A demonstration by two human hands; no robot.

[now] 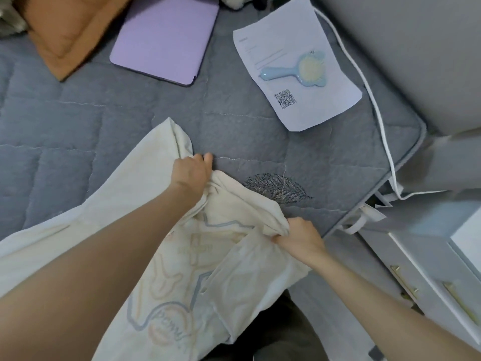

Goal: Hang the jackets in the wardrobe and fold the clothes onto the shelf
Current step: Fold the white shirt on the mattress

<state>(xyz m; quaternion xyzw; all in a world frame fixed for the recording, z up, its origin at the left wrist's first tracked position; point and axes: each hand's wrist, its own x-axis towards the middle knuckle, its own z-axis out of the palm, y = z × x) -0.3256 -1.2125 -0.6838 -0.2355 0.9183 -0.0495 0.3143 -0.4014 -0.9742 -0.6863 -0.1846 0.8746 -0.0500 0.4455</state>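
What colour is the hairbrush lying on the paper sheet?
The hairbrush is light blue with a pale cream bristle pad; the head view shows it best.

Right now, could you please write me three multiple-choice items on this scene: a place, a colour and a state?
1. Where does the blue hairbrush lie? A in a drawer; B on the sheet of paper; C on the floor.
2. What colour is the flat case? A purple; B green; C red.
3. How is the cream garment held? A left hand and right hand both grip it; B one hand only; C neither hand touches it.
Answers: 1 B: it rests on the printed sheet. 2 A: its cover is lilac. 3 A: each hand bunches its fabric.
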